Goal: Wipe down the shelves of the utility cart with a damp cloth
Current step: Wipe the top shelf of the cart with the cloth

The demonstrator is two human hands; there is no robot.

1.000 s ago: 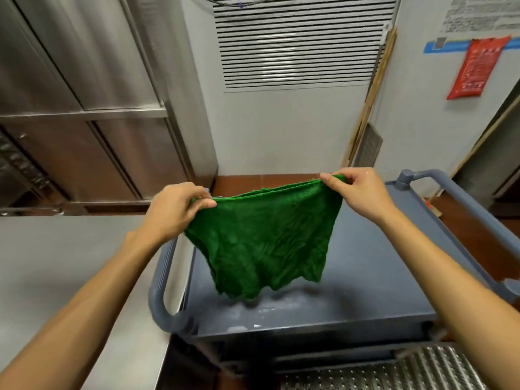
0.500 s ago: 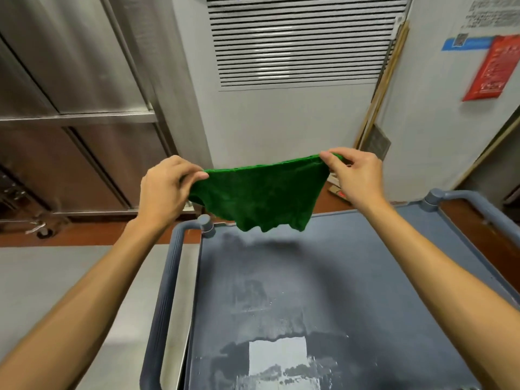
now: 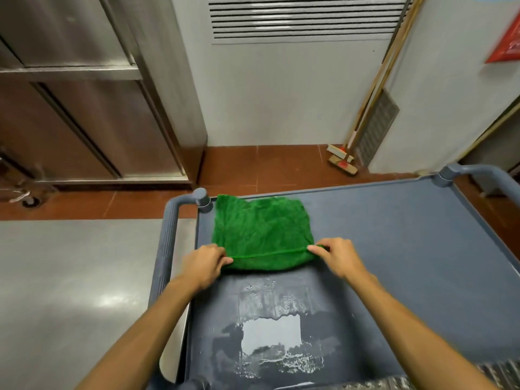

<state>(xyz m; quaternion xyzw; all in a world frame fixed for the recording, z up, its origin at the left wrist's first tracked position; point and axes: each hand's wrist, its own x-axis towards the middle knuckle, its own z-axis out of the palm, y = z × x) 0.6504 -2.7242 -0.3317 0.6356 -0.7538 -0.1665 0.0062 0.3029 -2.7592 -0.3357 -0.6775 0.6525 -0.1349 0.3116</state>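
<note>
The cart (image 3: pixel 408 249) filled the near view, its grey top shelf carrying a shiny wet patch (image 3: pixel 271 333) close to the person. The green cloth (image 3: pixel 261 229) lay spread on the far left part of that shelf, just beside the corner post, with its near edge lifted slightly. The left hand (image 3: pixel 204 263) pinched the near left corner and the right hand (image 3: pixel 337 256) pinched the near right corner, thumb and fingers closed on the hem, which ran taut between them. The cloth looked soft, light and limp, likely clinging a little from damp. It would bunch if pushed from one corner, so a flat palm on its middle seemed the better hold for wiping.
</note>
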